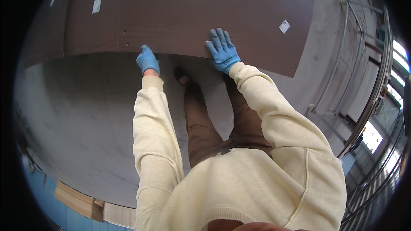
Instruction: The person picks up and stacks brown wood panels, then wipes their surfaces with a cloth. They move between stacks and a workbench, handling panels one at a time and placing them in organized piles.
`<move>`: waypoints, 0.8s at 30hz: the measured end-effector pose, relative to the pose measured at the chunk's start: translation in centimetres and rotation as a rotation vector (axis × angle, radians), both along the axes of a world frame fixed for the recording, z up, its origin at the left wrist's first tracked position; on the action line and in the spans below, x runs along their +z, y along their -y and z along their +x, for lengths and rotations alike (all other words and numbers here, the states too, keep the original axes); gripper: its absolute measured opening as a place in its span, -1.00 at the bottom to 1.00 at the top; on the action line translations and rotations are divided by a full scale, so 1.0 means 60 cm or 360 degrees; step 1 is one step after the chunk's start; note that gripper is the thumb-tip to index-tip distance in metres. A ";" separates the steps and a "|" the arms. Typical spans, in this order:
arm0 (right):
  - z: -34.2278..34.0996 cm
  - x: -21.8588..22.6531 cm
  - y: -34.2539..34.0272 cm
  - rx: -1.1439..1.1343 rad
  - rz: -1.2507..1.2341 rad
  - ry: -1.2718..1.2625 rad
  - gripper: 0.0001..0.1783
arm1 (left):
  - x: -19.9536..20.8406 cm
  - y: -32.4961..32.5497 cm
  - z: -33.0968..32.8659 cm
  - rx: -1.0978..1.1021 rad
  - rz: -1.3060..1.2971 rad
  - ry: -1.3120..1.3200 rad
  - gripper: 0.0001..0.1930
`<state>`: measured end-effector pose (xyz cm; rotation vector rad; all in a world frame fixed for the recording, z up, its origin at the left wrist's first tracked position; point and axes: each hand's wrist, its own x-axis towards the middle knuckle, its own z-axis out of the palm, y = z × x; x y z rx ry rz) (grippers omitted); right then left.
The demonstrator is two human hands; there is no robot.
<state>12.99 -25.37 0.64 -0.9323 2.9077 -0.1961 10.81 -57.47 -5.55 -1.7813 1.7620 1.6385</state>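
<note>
A large dark brown panel (180, 13) spans the far side in front of me, with small pale labels and a few holes near its edges. My right hand (223, 51), in a blue work glove, lies on its near edge with the fingers stretched out flat. My left hand (148, 59), gloved the same way, is closed at the near edge further left. Its fingertips are mostly hidden, and something dark shows beside it. What it grips, if anything, I cannot make out.
Grey floor (90, 102) extends around my feet. To the right stands a metal-framed rack (342, 55) with panels leaning by it. Light wooden boards (79, 199) lie on a blue surface (47, 192) at the lower left. A dark shoe (182, 77) shows close to the panel's edge.
</note>
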 end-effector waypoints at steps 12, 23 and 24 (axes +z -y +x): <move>0.018 0.028 -0.179 -0.0003 -0.0442 0.0038 -0.10 | -0.022 0.009 -0.010 -0.0278 -0.0613 0.0228 -0.39; -0.126 0.021 -0.049 -0.0604 -0.0337 -0.0033 -0.21 | -0.007 0.009 0.029 0.0159 0.0150 -0.0397 -0.61; -0.111 0.036 0.025 -0.0143 -0.0488 0.0442 -0.28 | -0.002 0.013 0.037 0.0246 0.0389 -0.0452 -0.55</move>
